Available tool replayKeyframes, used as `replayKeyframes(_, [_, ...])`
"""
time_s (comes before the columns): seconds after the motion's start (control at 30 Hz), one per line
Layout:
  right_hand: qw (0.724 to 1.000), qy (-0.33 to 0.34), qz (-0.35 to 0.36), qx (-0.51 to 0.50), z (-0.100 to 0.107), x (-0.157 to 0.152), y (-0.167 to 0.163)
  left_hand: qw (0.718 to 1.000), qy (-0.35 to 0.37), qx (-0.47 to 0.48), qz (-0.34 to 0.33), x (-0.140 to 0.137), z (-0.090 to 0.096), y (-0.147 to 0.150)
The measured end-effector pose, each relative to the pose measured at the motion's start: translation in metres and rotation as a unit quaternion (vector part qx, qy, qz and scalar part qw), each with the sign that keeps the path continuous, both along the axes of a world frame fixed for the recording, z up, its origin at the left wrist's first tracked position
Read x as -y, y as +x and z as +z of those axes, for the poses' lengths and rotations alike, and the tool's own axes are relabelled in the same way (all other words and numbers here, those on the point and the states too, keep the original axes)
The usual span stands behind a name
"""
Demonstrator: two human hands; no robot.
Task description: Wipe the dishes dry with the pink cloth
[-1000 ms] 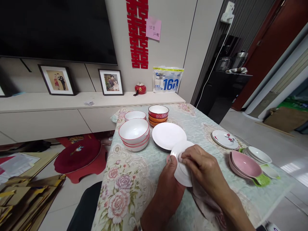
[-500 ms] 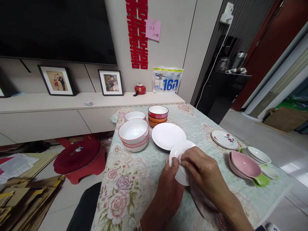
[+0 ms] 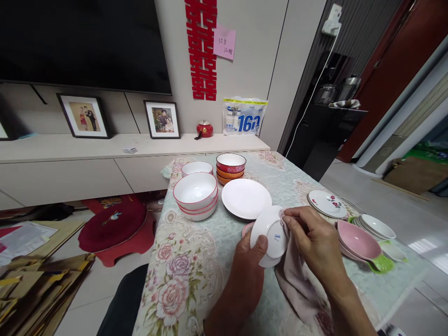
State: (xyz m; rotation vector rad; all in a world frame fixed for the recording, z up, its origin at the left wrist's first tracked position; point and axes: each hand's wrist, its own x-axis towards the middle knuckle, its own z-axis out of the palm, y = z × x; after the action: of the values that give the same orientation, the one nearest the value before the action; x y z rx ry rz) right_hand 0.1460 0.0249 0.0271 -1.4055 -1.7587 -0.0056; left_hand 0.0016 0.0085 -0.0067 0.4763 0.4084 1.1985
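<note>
Left hand (image 3: 247, 268) is gripping a small white plate (image 3: 272, 235) at its left rim, thumb lying across the underside, hand closed around the edge. Plate is tilting, held up over the middle of the table (image 3: 196, 284), blue mark on its base facing the camera. It is sitting just beyond the left fingers and left of the right hand (image 3: 311, 233). Right hand is pinching a pinkish cloth (image 3: 296, 280) at the plate's right rim, fingertips nearly together; cloth is hanging down towards the table's near edge. Exact fold between the fingers is hard to make out.

Versus half a second ago: right fingers are no longer covering the plate's centre, now working at the rim; base mark is showing; more cloth is showing. Left grip is staying on the left rim.

Larger white plates (image 3: 247, 198) are standing stacked just behind, not moving. Red-rimmed bowls (image 3: 195, 191) are sitting by the table's left edge, pink bowls (image 3: 359, 238) near the right edge.
</note>
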Motion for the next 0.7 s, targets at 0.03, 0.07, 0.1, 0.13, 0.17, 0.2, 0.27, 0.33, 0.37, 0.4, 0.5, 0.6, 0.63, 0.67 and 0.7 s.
replayKeyframes(0.03, [1.000, 0.013, 0.022, 0.001, 0.002, 0.002, -0.004, 1.000, 0.003, -0.001, -0.002, 0.001, 0.000, 0.001])
replayKeyframes(0.07, [0.999, 0.023, 0.048, 0.006, 0.004, 0.004, -0.009, 1.000, 0.007, 0.001, -0.007, 0.002, 0.000, 0.002])
replayKeyframes(0.1, [0.997, 0.029, 0.074, 0.013, 0.007, 0.006, -0.012, 1.000, 0.010, 0.005, -0.012, 0.002, 0.000, 0.003])
replayKeyframes(0.13, [0.995, 0.032, 0.093, 0.021, 0.008, 0.008, -0.015, 1.000, 0.013, 0.008, -0.019, 0.003, -0.001, 0.004])
replayKeyframes(0.17, [0.994, 0.035, 0.103, 0.026, 0.009, 0.008, -0.016, 0.999, 0.015, 0.010, -0.028, 0.003, -0.001, 0.004])
replayKeyframes(0.2, [0.994, 0.038, 0.101, 0.025, 0.010, 0.008, -0.015, 0.999, 0.018, 0.010, -0.034, 0.003, -0.002, 0.005])
replayKeyframes(0.27, [0.997, 0.043, 0.066, 0.008, 0.008, 0.005, -0.010, 0.999, 0.024, 0.008, -0.034, 0.003, -0.002, 0.005])
replayKeyframes(0.33, [0.999, 0.038, 0.015, -0.015, 0.004, -0.001, 0.000, 0.999, 0.023, 0.005, -0.024, 0.002, -0.002, 0.004])
replayKeyframes(0.37, [0.999, 0.031, -0.008, -0.023, 0.001, -0.004, 0.005, 1.000, 0.018, 0.003, -0.017, 0.002, -0.002, 0.004])
replayKeyframes(0.4, [0.999, 0.022, -0.026, -0.027, -0.001, -0.006, 0.010, 1.000, 0.012, 0.002, -0.009, 0.001, -0.002, 0.003])
replayKeyframes(0.5, [0.998, 0.013, -0.060, -0.025, -0.005, -0.010, 0.015, 1.000, 0.004, -0.005, -0.001, 0.000, -0.002, 0.002])
replayKeyframes(0.6, [0.998, 0.042, -0.038, -0.002, -0.002, -0.005, 0.007, 1.000, 0.018, -0.012, -0.013, 0.001, -0.003, 0.003])
replayKeyframes(0.63, [0.998, 0.053, -0.020, 0.008, 0.000, -0.002, 0.002, 0.999, 0.026, -0.012, -0.022, 0.002, -0.003, 0.004])
replayKeyframes(0.67, [0.998, 0.060, -0.001, 0.018, 0.002, 0.000, -0.002, 0.999, 0.033, -0.011, -0.030, 0.003, -0.004, 0.005])
replayKeyframes(0.7, [0.997, 0.065, 0.017, 0.026, 0.004, 0.002, -0.006, 0.999, 0.038, -0.008, -0.036, 0.003, -0.004, 0.005])
